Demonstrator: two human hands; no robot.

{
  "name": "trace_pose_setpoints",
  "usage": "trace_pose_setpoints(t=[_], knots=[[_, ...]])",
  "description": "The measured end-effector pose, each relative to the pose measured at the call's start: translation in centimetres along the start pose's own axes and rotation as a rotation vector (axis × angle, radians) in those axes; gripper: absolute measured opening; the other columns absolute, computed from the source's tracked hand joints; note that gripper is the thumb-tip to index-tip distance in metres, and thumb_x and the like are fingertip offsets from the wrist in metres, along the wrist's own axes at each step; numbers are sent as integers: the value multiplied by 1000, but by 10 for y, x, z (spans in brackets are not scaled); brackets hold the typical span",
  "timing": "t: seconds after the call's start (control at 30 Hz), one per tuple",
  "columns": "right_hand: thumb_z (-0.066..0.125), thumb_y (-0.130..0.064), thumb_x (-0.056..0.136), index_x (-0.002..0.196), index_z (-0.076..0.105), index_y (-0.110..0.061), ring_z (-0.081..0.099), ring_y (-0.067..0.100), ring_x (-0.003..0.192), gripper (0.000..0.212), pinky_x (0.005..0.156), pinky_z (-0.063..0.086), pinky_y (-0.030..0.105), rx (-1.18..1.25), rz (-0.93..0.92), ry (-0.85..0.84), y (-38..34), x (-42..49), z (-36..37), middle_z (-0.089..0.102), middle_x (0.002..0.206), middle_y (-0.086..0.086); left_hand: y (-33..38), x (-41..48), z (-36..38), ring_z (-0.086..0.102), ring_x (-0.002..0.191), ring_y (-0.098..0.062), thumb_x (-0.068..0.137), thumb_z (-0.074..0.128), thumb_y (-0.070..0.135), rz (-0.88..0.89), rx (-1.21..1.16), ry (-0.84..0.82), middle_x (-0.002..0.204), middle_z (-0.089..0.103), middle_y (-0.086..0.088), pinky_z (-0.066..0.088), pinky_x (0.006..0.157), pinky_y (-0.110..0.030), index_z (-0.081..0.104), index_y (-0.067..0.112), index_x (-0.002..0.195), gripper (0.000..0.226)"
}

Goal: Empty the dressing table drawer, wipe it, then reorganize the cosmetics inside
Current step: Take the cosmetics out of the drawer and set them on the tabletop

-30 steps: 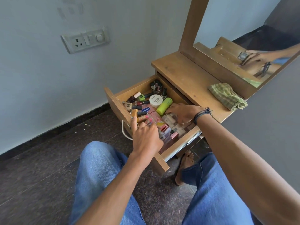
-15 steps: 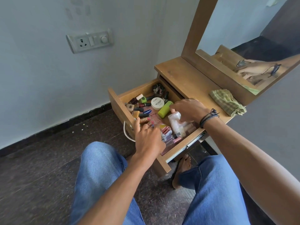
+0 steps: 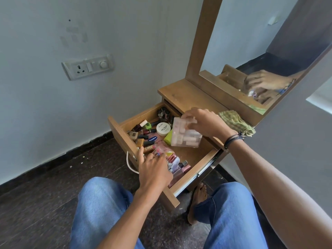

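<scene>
The right hand (image 3: 206, 123) grips a clear plastic box (image 3: 185, 136) from above, with the fingers curled over its top edge and the thumb on the near side. The box is tilted and packed with pale tubes. It is lifted above the open drawer (image 3: 195, 155), and the bare wooden floor of the drawer shows just below it.

The left hand (image 3: 154, 169) is nearer the person, over the front corner of the drawer. Its bent fingertips rest on a pink packet (image 3: 162, 148) in a heap of small pink cosmetics. I cannot tell whether it is pinching anything.

The rest of the cosmetics lie in the drawer between the two hands and beyond the left one:
- A white jar (image 3: 163, 129) and a green tube (image 3: 168, 137) lie just beside the box.
- A blue Vaseline tube (image 3: 152, 138) lies beyond the left fingertips.
- Dark nail polish bottles (image 3: 164, 113) stand in the far corner.

A folded green checked cloth (image 3: 237, 123) lies on the table (image 3: 183, 94) just past the right wrist. Beyond that hand, the mirror (image 3: 251, 42) reflects the hand with the box. The person is seated in blue jeans, with one knee under each forearm.
</scene>
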State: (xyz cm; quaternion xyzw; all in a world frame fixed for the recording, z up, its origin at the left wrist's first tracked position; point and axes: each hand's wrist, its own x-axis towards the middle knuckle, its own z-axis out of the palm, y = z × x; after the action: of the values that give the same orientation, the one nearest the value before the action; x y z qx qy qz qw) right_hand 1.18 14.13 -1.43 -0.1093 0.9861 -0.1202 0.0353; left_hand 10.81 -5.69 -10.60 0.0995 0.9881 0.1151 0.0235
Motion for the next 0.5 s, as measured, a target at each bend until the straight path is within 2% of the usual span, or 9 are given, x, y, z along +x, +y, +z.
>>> trace_pose_setpoints(t=[0.07, 0.17, 0.27, 0.37, 0.4, 0.5], knots=[[71, -19, 91, 121, 69, -24, 66, 21, 99, 30, 84, 55, 42, 221, 111, 123, 14, 5, -5, 70, 114, -2, 0, 0, 0, 50, 134, -14, 89, 64, 39, 2, 5, 9, 123, 69, 9, -4, 124, -51, 49, 27, 142, 57], [70, -15, 93, 117, 72, -14, 70, 24, 96, 24, 83, 57, 44, 747, 317, 320, 33, 9, -9, 74, 107, 4, -1, 1, 3, 46, 138, -12, 88, 65, 40, -6, -14, 23, 135, 63, 9, -4, 124, -50, 39, 28, 149, 68], [66, -14, 95, 107, 73, -9, 71, 25, 89, 14, 83, 59, 45, 1088, 464, 480, 44, 14, -2, 76, 104, 13, -3, 2, 2, 48, 136, -7, 87, 68, 32, -13, -124, 71, 136, 62, 12, -7, 125, -44, 39, 28, 146, 66], [69, -18, 96, 105, 73, -8, 73, 24, 84, 14, 68, 61, 32, 1224, 601, 551, 52, 25, 11, 77, 97, 12, -6, 1, -1, 46, 136, -4, 86, 69, 21, -6, -263, 109, 134, 59, 14, -10, 123, -35, 39, 28, 138, 60], [70, -20, 95, 106, 73, -9, 74, 25, 85, 16, 68, 62, 31, 1225, 630, 560, 56, 30, 16, 77, 95, 11, -7, 1, -1, 46, 135, -4, 86, 69, 18, -8, -303, 120, 133, 58, 14, -10, 122, -33, 38, 28, 137, 61], [75, -32, 89, 116, 70, -13, 72, 24, 99, 33, 91, 60, 43, 1123, 653, 596, 65, 45, 25, 74, 109, 7, -7, 6, -3, 52, 124, -5, 84, 68, 10, -61, -451, 149, 122, 57, 16, 1, 125, -33, 42, 30, 135, 61]])
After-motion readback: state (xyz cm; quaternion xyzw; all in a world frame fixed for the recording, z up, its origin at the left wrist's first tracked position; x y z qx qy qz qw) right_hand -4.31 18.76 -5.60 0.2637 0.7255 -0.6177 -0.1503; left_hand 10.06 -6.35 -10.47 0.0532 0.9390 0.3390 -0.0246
